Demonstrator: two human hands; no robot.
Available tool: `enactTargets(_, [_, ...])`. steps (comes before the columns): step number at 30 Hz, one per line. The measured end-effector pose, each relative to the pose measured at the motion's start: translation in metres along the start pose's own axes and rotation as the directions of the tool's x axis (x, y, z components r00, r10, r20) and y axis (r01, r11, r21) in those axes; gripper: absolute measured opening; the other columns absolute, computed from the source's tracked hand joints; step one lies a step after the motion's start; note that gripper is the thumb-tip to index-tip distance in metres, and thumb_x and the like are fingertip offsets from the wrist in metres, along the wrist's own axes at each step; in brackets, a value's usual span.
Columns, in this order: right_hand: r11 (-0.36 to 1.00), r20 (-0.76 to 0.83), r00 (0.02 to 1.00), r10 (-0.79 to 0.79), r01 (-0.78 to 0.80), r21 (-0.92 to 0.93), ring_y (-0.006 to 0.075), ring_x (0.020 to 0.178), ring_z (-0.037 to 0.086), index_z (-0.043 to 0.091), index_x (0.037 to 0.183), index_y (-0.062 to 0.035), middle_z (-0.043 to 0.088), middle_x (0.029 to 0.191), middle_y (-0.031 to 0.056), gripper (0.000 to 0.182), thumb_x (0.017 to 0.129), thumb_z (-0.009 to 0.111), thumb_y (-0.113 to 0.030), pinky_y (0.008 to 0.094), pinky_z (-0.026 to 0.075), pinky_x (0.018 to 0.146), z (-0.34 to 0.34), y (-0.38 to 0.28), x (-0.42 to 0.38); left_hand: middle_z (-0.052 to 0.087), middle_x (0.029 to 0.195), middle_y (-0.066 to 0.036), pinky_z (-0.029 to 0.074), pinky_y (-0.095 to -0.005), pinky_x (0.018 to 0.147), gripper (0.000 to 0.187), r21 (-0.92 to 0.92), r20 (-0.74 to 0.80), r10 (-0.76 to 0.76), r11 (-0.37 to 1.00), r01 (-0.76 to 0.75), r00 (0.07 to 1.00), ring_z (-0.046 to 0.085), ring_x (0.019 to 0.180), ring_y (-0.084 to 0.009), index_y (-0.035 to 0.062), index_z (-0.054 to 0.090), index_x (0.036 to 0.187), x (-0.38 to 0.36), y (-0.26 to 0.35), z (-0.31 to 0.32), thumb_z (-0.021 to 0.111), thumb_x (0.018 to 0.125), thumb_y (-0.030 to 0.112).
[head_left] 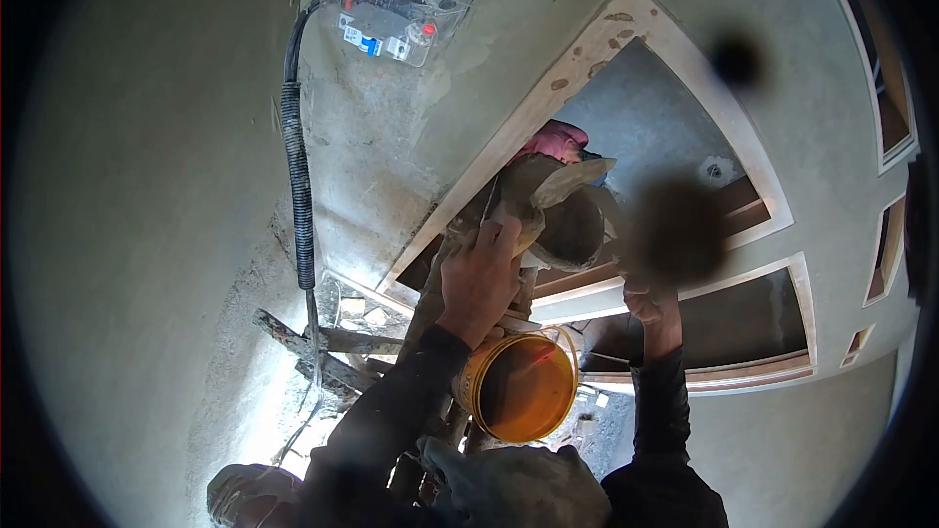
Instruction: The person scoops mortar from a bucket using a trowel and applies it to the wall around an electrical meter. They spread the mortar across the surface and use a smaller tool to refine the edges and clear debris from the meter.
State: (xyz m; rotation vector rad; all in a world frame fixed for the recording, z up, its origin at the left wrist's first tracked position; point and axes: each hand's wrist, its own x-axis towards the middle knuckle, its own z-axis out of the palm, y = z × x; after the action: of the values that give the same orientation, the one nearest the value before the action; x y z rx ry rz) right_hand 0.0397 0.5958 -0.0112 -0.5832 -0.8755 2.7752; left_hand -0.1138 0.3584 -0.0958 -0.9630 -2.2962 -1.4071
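My left hand (pixel 478 279) is closed at the near side of a grey-brown, plaster-caked container (pixel 570 235) with a round, dark mouth. What exactly its fingers grip is hidden beneath them. A pale, stiff flap (pixel 575 181) sticks out over the container's upper side. To the right, my right hand (pixel 644 303) is raised with its fingers curled. A dark blur on the lens covers whatever lies just above that hand. Below and between my forearms stands a yellow bucket (pixel 528 386) with a thin handle, its inside dark and orange-brown.
An electrical box (pixel 386 15) with a clear cover hangs on the wall, a black corrugated cable (pixel 297 186) running down from it. Pale frames (pixel 587 49) surround wall openings. Something pink (pixel 556 141) shows behind the container. Rough timbers (pixel 337 352) lie lower left.
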Motion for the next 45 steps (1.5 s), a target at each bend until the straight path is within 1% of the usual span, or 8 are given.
enactTargets(14, [0.982, 0.373, 0.926, -0.052, -0.020, 0.187, 0.0116, 0.070, 0.054, 0.044, 0.134, 0.0079, 0.056, 0.108, 0.0187, 0.042, 0.110, 0.038, -0.026, 0.0226, 0.047, 0.039, -0.035, -0.013, 0.002, 0.064, 0.101, -0.003, 0.055, -0.0414, 0.075, 0.031, -0.034, -0.011, 0.150, 0.988, -0.150, 0.989, 0.065, 0.094, -0.0280, 0.0132, 0.062, 0.109, -0.005, -0.025, 0.008, 0.072, 0.081, 0.011])
enactTargets(22, [0.984, 0.355, 0.923, -0.150, 0.173, -0.035, 0.0116, 0.066, 0.052, 0.051, 0.128, -0.0003, 0.059, 0.104, 0.0123, 0.036, 0.110, 0.038, -0.029, 0.0223, 0.044, 0.039, -0.038, -0.006, -0.008, 0.063, 0.106, -0.004, 0.055, -0.0410, 0.075, 0.032, 0.052, 0.067, 0.181, 0.982, -0.184, 0.981, 0.066, 0.096, -0.0255, 0.0158, 0.060, 0.112, -0.007, -0.023, 0.012, 0.069, 0.081, 0.013])
enactTargets(27, [0.870, 0.243, 0.896, -0.371, 0.427, -0.247, 0.0147, 0.068, 0.056, 0.055, 0.127, -0.0028, 0.061, 0.104, 0.0110, 0.037, 0.108, 0.048, -0.034, 0.0276, 0.050, 0.050, 0.050, 0.041, 0.001, 0.066, 0.101, -0.013, 0.055, -0.0484, 0.076, 0.039, -0.207, 0.185, -0.074, 0.972, 0.112, 0.980, 0.068, 0.095, -0.0351, 0.0104, 0.053, 0.117, -0.011, 0.002, 0.015, 0.073, 0.086, 0.023])
enactTargets(31, [0.382, 0.414, 0.762, -0.497, 0.621, -0.684, 0.0159, 0.084, 0.062, 0.061, 0.135, -0.0012, 0.064, 0.113, 0.0127, 0.036, 0.102, 0.061, -0.016, 0.0302, 0.052, 0.058, 0.114, 0.038, 0.016, 0.067, 0.099, -0.012, 0.057, -0.0471, 0.071, 0.040, -0.194, 0.200, -0.102, 0.971, 0.141, 0.974, 0.070, 0.088, -0.0348, 0.0107, 0.053, 0.118, -0.013, 0.006, 0.009, 0.073, 0.086, 0.024])
enactTargets(33, [-0.447, 0.760, 0.456, -0.463, 0.621, -0.644, 0.0173, 0.085, 0.059, 0.065, 0.131, -0.0011, 0.063, 0.109, 0.0112, 0.036, 0.095, 0.066, -0.003, 0.0316, 0.052, 0.063, 0.163, 0.038, 0.033, 0.068, 0.098, -0.012, 0.057, -0.0467, 0.066, 0.042, -0.217, 0.152, -0.075, 0.970, 0.107, 0.986, 0.071, 0.083, -0.0343, 0.0113, 0.052, 0.119, -0.016, 0.002, 0.010, 0.074, 0.086, 0.025])
enactTargets(35, [-0.820, 0.950, 0.183, -0.252, 0.482, -0.310, 0.0204, 0.087, 0.058, 0.069, 0.130, -0.0085, 0.060, 0.105, 0.0096, 0.045, 0.087, 0.071, 0.003, 0.0346, 0.052, 0.070, 0.207, 0.035, 0.048, 0.068, 0.097, -0.011, 0.057, -0.0465, 0.066, 0.042, -0.221, 0.122, -0.068, 0.971, 0.094, 0.990, 0.071, 0.084, -0.0339, 0.0111, 0.052, 0.120, -0.018, 0.000, 0.011, 0.074, 0.086, 0.025])
enactTargets(38, [-0.986, 0.944, 0.308, -0.115, 0.078, -0.146, 0.0246, 0.089, 0.058, 0.070, 0.131, -0.0177, 0.057, 0.103, 0.0091, 0.049, 0.084, 0.075, -0.002, 0.0375, 0.052, 0.074, 0.249, 0.024, 0.058, 0.068, 0.097, -0.011, 0.057, -0.0464, 0.066, 0.043, -0.206, 0.102, -0.068, 0.975, 0.088, 0.992, 0.071, 0.084, -0.0333, 0.0107, 0.052, 0.120, -0.018, 0.000, 0.010, 0.074, 0.086, 0.026])
enactTargets(45, [-0.995, 0.983, 0.171, 0.063, 0.087, 0.049, 0.0249, 0.092, 0.059, 0.070, 0.131, -0.0205, 0.058, 0.106, 0.0086, 0.048, 0.085, 0.076, -0.006, 0.0376, 0.049, 0.077, 0.281, -0.017, 0.086, 0.068, 0.100, -0.014, 0.057, -0.0468, 0.070, 0.046, -0.217, 0.134, -0.078, 0.970, 0.106, 0.988, 0.072, 0.086, -0.0328, 0.0095, 0.051, 0.124, -0.019, -0.001, 0.009, 0.072, 0.086, 0.027])
